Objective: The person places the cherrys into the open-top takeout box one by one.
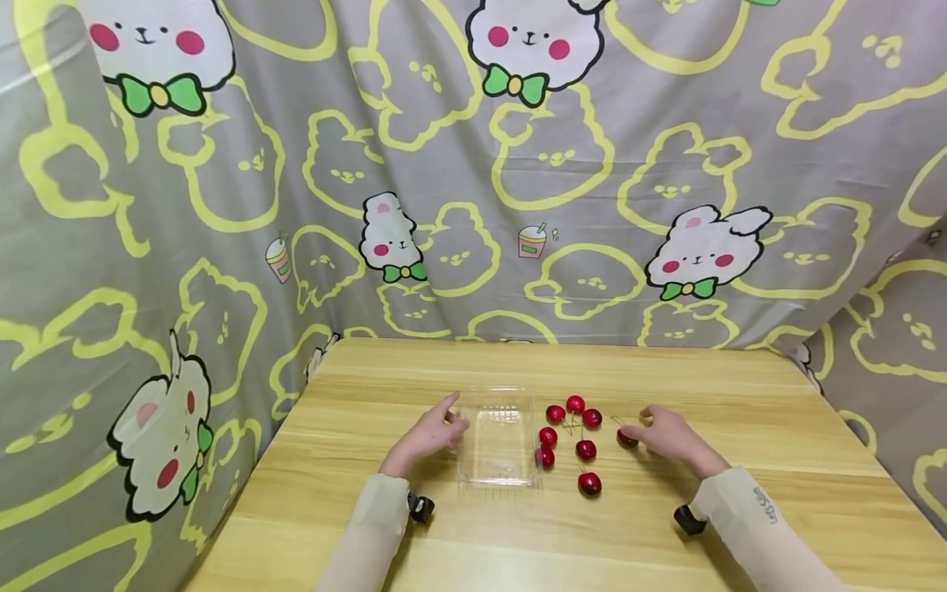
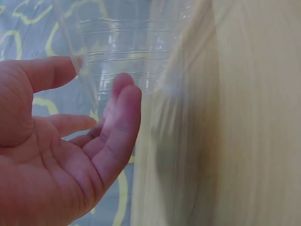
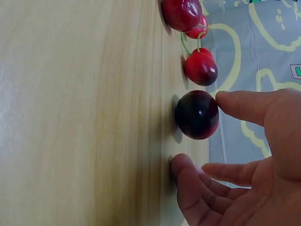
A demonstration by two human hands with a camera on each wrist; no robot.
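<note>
A clear plastic box (image 1: 500,482) lies on the table. Beside its left wall is my left hand (image 1: 429,432), fingers loosely bent; in the left wrist view the thumb tip overlaps the see-through wall (image 2: 127,52). My right hand (image 1: 669,433) reaches down around a dark red cherry (image 3: 197,115) at the right of the group. Its thumb tip meets that cherry's side, while the other fingers (image 3: 188,188) stay apart from it, low over the wood. Several more red cherries, some with green stems, lie between box and right hand, including a bright one (image 1: 575,404) and a darker one (image 1: 589,483).
The light wooden table (image 1: 296,526) ends at a grey curtain (image 1: 459,164) with cartoon prints at the back and on both sides. A dark camera band (image 1: 421,508) sits on the left wrist, another (image 1: 690,520) on the right. One cherry (image 1: 544,457) lies close against the box's right side.
</note>
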